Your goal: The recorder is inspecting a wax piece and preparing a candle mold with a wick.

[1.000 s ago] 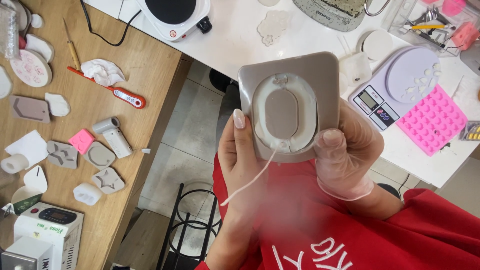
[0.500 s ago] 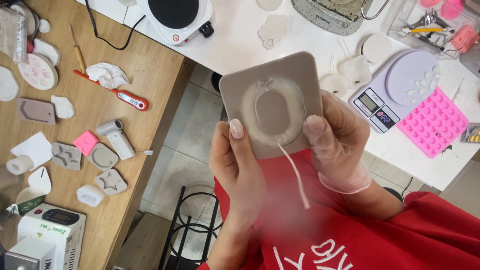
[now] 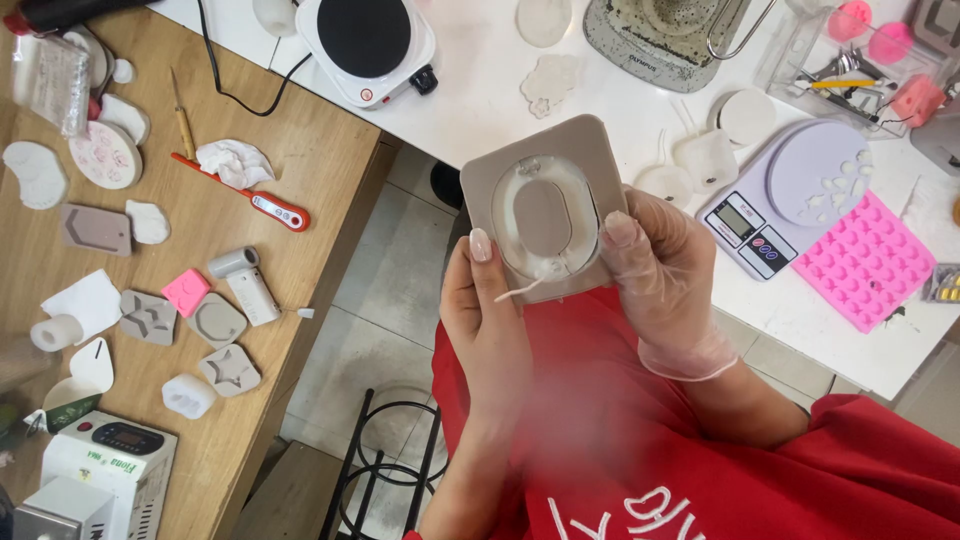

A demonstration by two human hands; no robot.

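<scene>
Both hands hold up a grey, rounded-square silicone mould [image 3: 590, 160] over my lap. Its middle has an oval ring of whitish wax [image 3: 505, 215] around a grey oval core, and a thin white wick [image 3: 520, 290] hangs from the ring's lower edge. My left hand [image 3: 490, 320], bare, grips the mould's lower left edge with the thumb on its face. My right hand [image 3: 665, 275], in a clear glove, grips the right edge, thumb on the face too.
A wooden table [image 3: 310, 160] at left carries small grey moulds [image 3: 215, 320], a pink block [image 3: 185, 290], a red thermometer [image 3: 265, 200] and a white machine [image 3: 100, 465]. The white counter [image 3: 480, 90] holds a hotplate [image 3: 365, 40], a kitchen scale [image 3: 790, 195] and a pink silicone tray [image 3: 865, 265]. Below stands a black wire stool [image 3: 385, 465].
The mould has been turned in my hands and now sits a little lower and more to the right. The wick has swung from the lower right of the ring to the lower left.
</scene>
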